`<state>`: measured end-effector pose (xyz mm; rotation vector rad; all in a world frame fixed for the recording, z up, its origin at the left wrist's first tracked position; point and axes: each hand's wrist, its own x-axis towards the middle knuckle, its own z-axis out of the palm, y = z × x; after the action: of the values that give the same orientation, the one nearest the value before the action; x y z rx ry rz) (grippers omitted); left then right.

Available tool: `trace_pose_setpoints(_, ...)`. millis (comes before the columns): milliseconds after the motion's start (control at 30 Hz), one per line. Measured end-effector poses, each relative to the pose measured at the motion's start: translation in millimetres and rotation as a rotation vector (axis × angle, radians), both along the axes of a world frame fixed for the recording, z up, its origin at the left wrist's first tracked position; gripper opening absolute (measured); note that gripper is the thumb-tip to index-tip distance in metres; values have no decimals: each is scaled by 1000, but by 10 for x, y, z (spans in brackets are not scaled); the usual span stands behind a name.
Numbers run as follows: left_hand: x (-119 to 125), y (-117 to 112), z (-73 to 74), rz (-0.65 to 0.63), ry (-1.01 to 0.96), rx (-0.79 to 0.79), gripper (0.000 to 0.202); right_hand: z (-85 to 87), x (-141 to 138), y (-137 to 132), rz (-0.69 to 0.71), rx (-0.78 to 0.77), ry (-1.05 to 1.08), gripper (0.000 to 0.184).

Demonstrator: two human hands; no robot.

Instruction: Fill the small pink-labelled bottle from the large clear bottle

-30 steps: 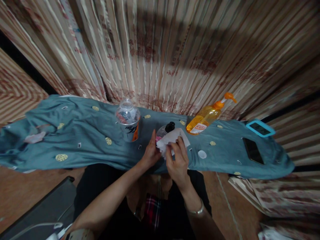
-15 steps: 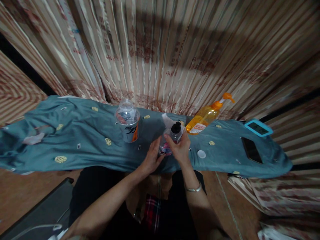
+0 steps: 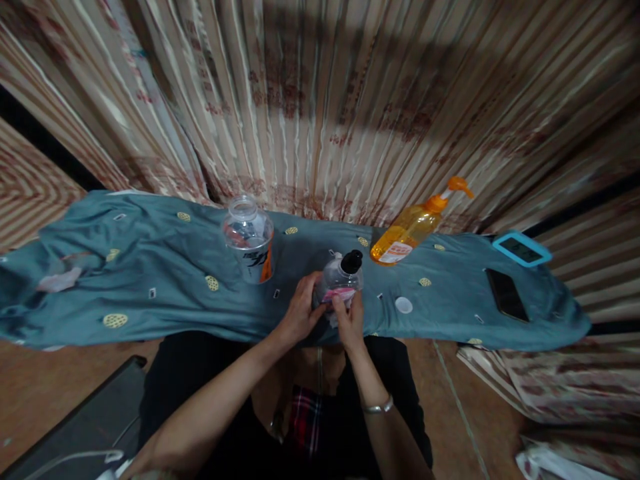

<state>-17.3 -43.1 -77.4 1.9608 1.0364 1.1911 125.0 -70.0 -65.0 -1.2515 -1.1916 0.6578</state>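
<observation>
A clear plastic bottle [image 3: 342, 276] with a black cap and a pink label stands a little tilted between my hands, over the cloth-covered table. My left hand [image 3: 302, 308] grips its left side, fingers wrapped round it. My right hand [image 3: 349, 319] is closed at its lower right, thumb against the label, pressing a crumpled white tissue [image 3: 334, 321] to the bottle. Most of the tissue is hidden by my fingers. To the left stands a larger clear jar [image 3: 249, 243] with an open mouth and a grey-and-orange label.
An orange pump bottle [image 3: 407, 233] stands at the back right. A white round cap [image 3: 403, 305], a dark phone [image 3: 507, 295] and a blue-framed digital clock [image 3: 523, 249] lie rightward. A whitish scrap [image 3: 60, 280] is far left. Pleated curtains [image 3: 320, 120] hang behind the teal cloth [image 3: 175, 267].
My right hand has slid down from near the cap to the bottle's lower front. The tissue that stuck up behind the bottle now shows below, under my right hand. My left hand keeps its grip.
</observation>
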Motion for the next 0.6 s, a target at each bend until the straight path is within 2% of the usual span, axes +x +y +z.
trace_pose_setpoints(200,-14,3,69,20,34,12,57,548,-43,-238,-72,78,-77,42)
trace_pose_setpoints(267,-28,27,56,24,39,32,56,680,-78,-310,-69,122,-134,41)
trace_pose_setpoints(333,-37,58,23,30,41,63,53,742,-116,-360,-58,178,-196,41)
trace_pose_setpoints(433,-30,94,-27,48,41,97,48,737,-128,-340,-86,242,-281,40)
trace_pose_setpoints(600,27,94,-44,64,19,115,51,720,11,-37,-174,267,-363,70)
